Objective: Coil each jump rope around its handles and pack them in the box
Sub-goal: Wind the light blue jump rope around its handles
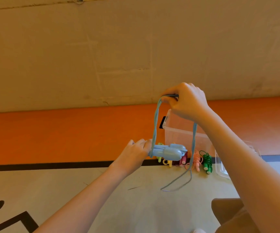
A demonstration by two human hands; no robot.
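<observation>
My left hand (136, 148) grips the thin ends of two light blue jump rope handles (168, 152), held side by side and level. The blue rope (155, 125) rises from beside my left fingers up to my right hand (185, 101), which holds it curled in the fingers above the box. From there the rope drops past my wrist and its loose loop (178, 184) trails on the floor. A clear plastic box (178, 132) stands open on the floor behind the handles. Coiled ropes lie in front of it: yellow (168, 163), pink (196, 161) and green (207, 161).
A clear lid (221, 167) lies to the right of the box, partly behind my right arm. An orange band and a beige wall run behind. Black lines mark the pale floor. My knee (228, 212) shows at the lower right.
</observation>
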